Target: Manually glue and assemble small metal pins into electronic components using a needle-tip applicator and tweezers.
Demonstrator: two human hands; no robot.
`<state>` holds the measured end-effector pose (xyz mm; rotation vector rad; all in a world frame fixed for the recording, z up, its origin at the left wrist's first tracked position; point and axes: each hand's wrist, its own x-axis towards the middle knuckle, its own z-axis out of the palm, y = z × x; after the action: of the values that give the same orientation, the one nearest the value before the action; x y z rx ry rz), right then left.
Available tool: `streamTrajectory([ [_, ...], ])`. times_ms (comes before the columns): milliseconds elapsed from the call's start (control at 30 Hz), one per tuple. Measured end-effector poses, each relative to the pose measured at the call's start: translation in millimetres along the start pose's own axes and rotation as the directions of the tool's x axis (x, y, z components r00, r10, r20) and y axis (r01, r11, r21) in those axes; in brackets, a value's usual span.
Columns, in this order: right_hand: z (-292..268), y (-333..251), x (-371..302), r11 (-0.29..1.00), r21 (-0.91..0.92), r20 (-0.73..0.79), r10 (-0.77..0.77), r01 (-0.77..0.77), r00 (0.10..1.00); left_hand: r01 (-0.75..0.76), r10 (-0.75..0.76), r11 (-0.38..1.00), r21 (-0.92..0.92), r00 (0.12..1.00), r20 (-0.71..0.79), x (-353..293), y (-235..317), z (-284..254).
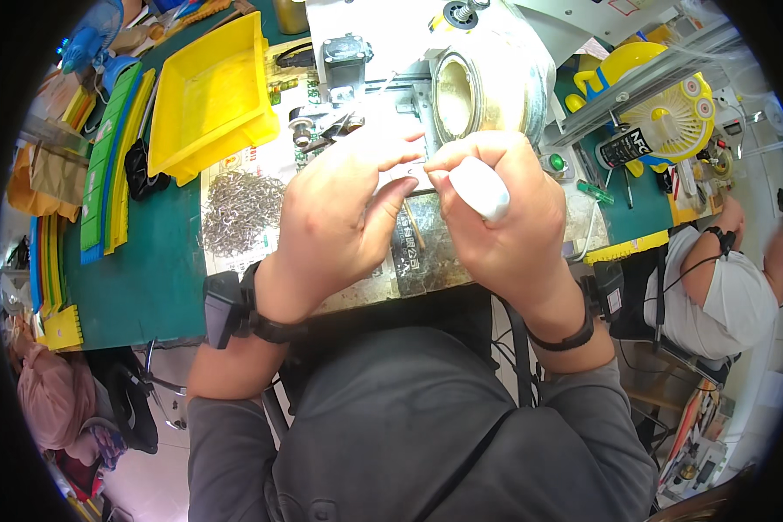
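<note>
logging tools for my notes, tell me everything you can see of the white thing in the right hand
The white tool is a smooth, rounded, stubby handle, plastic by the look, glossy with no markings visible. The right hand wraps it in a closed grip, so only its blunt rear end shows, pointing toward the camera and slightly right. Its working tip is hidden under the fingers, aimed down at the metal plate before the machine. The left hand rests beside it, not touching it.

The right hand (496, 217) grips a white handle (481, 190) near the tabletop's (148, 278) front edge; the left hand (339, 209) rests just beside it, fingers spread.
</note>
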<state>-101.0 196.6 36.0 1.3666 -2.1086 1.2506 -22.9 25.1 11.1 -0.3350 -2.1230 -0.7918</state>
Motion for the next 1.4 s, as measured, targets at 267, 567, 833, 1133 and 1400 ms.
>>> streamTrajectory([
  [267,2,-4,1,0.999,0.041,-0.047,0.028,-0.026,0.998,0.087,-0.092,0.993,-0.081,0.994,-0.061,-3,-1,2],
  [567,3,-2,0,0.997,0.074,-0.054,0.033,-0.029,0.998,0.26,-0.272,0.933,-0.25,0.962,-0.014,-4,1,5],
  [833,0,-4,0,0.995,0.079,-0.039,0.062,-0.059,0.997,0.155,-0.191,0.967,-0.202,0.967,-0.169,-3,1,7],
  [1133,0,-2,0,0.996,0.078,-0.017,0.044,-0.042,0.999,0.07,-0.073,0.997,-0.04,0.995,-0.07,-3,7,2],
  [1400,0,-2,1,0.999,0.04,-0.001,-0.005,0.005,1.0,0.055,-0.052,0.998,0.036,0.996,-0.071,-5,12,3],
])
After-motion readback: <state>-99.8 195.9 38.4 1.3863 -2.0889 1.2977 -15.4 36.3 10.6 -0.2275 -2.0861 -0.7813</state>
